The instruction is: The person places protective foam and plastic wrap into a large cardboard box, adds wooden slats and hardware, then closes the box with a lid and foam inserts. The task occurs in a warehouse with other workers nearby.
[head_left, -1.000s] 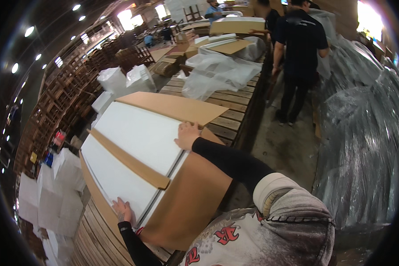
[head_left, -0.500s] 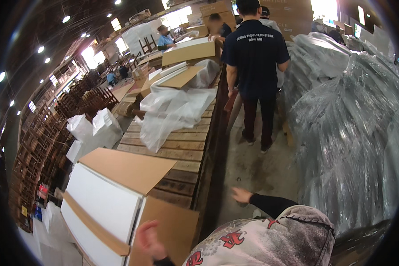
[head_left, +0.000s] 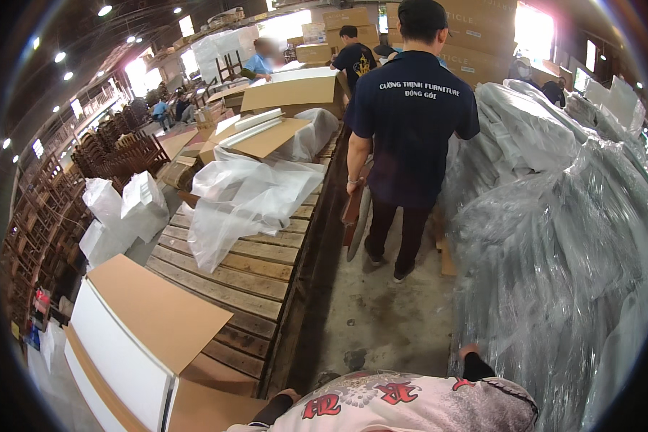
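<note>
Fingers of neither hand show clearly. Only a knuckle of the left hand [head_left: 289, 394] rises over the person's patterned shirt, and the right hand [head_left: 470, 353] is a small tip above its black sleeve, so I cannot tell whether they are spread, pressed together or pinching anything.

The left arm is bent close to the body, with its hand just beside the near brown flap of the open cardboard carton [head_left: 158, 317]. The right arm is tucked in as well, its hand near the foot of the plastic-wrapped stack [head_left: 554, 259]. Neither hand appears to hold anything.

The carton lies at the lower left on the end of the slatted wooden platform [head_left: 255, 270], with a white panel [head_left: 115, 353] showing inside and its flaps not yet folded over. By my reading the packing of this carton is paused mid-way. Closing it would call for both hands to come back over the flaps.

Farther along the platform lies a crumpled clear plastic sheet [head_left: 245, 198]. A person in a dark shirt [head_left: 410, 122] stands in the concrete aisle [head_left: 381, 317], and more cartons [head_left: 291, 90] lie beyond.
</note>
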A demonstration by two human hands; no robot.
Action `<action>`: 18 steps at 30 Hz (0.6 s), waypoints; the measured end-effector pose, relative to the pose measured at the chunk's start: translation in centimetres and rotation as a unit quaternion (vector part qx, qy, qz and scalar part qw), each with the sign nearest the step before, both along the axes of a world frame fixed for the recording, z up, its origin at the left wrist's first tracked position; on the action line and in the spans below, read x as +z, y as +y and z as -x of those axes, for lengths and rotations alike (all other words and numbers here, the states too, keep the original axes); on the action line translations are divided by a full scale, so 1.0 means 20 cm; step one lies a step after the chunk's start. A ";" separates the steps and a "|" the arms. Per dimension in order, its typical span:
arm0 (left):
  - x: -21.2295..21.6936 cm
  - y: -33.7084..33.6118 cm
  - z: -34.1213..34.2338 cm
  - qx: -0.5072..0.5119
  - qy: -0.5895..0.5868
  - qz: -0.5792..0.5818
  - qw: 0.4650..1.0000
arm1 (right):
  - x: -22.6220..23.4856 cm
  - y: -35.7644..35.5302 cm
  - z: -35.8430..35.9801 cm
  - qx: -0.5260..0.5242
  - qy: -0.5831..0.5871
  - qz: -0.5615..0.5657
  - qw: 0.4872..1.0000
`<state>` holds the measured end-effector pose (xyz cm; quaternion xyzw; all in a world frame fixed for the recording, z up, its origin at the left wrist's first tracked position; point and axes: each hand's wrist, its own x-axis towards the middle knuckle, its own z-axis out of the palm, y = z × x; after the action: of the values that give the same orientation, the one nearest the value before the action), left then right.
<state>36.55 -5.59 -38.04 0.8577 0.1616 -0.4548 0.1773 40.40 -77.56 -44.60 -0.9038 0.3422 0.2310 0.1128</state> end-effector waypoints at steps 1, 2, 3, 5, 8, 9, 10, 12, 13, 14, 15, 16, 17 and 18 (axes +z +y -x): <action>0.00 0.03 -0.02 0.008 -0.003 -0.006 1.000 | -0.05 0.14 -0.05 0.033 0.001 0.009 0.999; 0.01 0.06 -0.06 0.014 -0.015 -0.013 1.000 | -0.08 0.27 -0.11 0.066 0.001 0.019 0.998; 0.02 0.08 -0.11 0.019 -0.031 -0.020 0.999 | -0.10 0.41 -0.16 0.063 -0.003 -0.049 0.997; 0.02 0.09 -0.23 0.032 -0.071 -0.026 0.997 | -0.11 0.73 -0.35 0.199 0.061 -0.205 0.956; -0.10 0.10 -0.47 0.020 -0.148 -0.037 0.988 | -0.05 1.24 -0.61 0.419 0.037 -0.278 0.864; -0.15 0.14 -0.59 0.003 -0.162 0.010 0.987 | -0.01 1.37 -0.72 0.428 0.056 -0.339 0.836; -0.19 0.18 -0.72 -0.013 -0.170 0.052 0.984 | 0.05 1.47 -0.83 0.435 0.038 -0.359 0.825; -0.24 0.21 -0.88 -0.032 -0.142 0.118 0.982 | 0.17 1.61 -1.03 0.465 0.013 -0.332 0.820; -0.26 0.21 -0.95 -0.047 -0.175 0.049 0.982 | 0.23 1.66 -1.12 0.487 0.001 -0.292 0.823; -0.25 0.24 -1.04 -0.055 -0.193 0.055 0.978 | 0.28 1.67 -1.21 0.451 -0.035 -0.313 0.835; -0.23 0.26 -1.13 -0.030 -0.207 0.062 0.976 | 0.33 1.67 -1.29 0.410 -0.060 -0.325 0.850; -0.21 0.28 -1.19 0.000 -0.215 0.064 0.975 | 0.36 1.66 -1.36 0.366 -0.086 -0.340 0.862; -0.19 0.29 -1.24 -0.001 -0.218 0.057 0.974 | 0.38 1.65 -1.40 0.355 -0.093 -0.305 0.879; -0.16 0.31 -1.31 -0.003 -0.222 0.046 0.974 | 0.38 1.61 -1.44 0.341 -0.101 -0.278 0.892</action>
<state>62.78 0.68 -41.22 0.9286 0.0948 -0.2607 0.2464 69.28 -45.43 -37.01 -0.9150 -0.0788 0.2481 0.3082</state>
